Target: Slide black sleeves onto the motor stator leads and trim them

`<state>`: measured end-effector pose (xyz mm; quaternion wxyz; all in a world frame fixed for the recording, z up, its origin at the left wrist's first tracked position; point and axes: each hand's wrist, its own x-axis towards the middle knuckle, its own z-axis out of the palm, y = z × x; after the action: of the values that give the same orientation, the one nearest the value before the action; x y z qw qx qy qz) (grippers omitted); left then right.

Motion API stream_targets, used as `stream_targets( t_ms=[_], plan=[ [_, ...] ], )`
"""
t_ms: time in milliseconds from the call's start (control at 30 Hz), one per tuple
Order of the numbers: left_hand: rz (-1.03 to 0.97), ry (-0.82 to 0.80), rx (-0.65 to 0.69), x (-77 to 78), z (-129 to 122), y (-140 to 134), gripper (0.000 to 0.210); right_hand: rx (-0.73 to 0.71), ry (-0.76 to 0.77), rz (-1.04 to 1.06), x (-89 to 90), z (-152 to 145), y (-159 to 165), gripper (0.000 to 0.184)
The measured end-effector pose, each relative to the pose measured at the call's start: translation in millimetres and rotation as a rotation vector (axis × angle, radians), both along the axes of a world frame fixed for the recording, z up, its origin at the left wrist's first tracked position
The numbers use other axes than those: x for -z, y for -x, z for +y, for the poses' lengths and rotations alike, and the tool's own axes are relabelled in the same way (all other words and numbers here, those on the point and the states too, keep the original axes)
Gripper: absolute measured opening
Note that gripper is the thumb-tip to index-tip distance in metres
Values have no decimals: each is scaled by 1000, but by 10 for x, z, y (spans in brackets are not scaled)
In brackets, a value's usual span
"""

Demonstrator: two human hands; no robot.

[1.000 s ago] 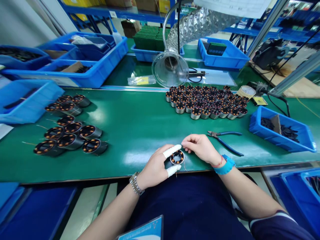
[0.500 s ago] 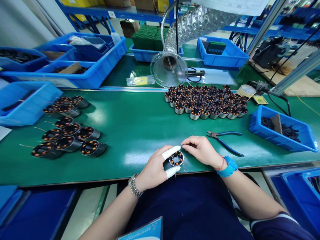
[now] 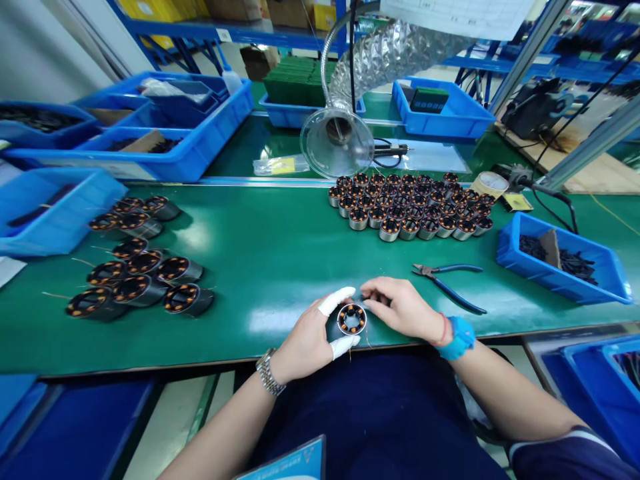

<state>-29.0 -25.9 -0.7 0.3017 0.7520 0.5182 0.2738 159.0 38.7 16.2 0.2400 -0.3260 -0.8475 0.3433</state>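
Note:
My left hand, with white finger covers on its thumb and a finger, is closed around a motor stator. The stator is a metal ring with copper windings inside, its open end facing up. Thin wire ends hang from its near side. My right hand is at the stator's far right edge, its fingers curled and thumb close to the fingertips. Whatever lies between those fingertips is too small to make out. Blue-handled cutting pliers lie on the green bench just right of my right hand.
A dense group of stators stands at the back right, with more stators at the left, wires sticking out. A blue bin of small black parts is at the right. A clear fume hood hangs behind. Blue trays fill the back left.
My right fingertips have moved slightly down toward the stator's rim and the fingers are more curled. The left hand keeps its hold. The whole view has shifted a little.

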Motion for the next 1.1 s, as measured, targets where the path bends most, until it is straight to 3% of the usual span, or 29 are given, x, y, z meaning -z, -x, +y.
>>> stream_targets(
  t_ms=[100, 167, 300, 600, 733, 800, 867, 1000, 1100],
  plan=[
    [12, 11, -22, 18, -15, 2, 68, 16, 411, 32, -133, 44, -24, 26],
    [18, 4, -31, 16, -18, 1, 67, 15, 527, 19, -175, 65, -4, 26],
    [19, -14, -38, -6, -17, -3, 64, 67, 560, 59, -139, 68, 63, 20],
    [29, -114, -57, 13, -47, -74, 52, 201, 446, 116, -16, -27, 150, 16],
    [13, -170, -59, -36, -97, -113, 48, 329, 524, 167, -4, -139, 193, 20],
    [0, -159, -54, -82, -122, -106, 46, 300, 577, 164, -45, -188, 154, 23],
    [-32, -98, -40, -133, -138, -79, 47, 218, 502, 141, -113, -213, 70, 24],
    [-126, 35, 27, -207, -134, -15, 51, -20, -44, 114, -215, -187, -100, 21],
    [-207, 96, 67, -215, -116, 10, 52, -161, -274, 91, -209, -145, -142, 18]
  ],
)
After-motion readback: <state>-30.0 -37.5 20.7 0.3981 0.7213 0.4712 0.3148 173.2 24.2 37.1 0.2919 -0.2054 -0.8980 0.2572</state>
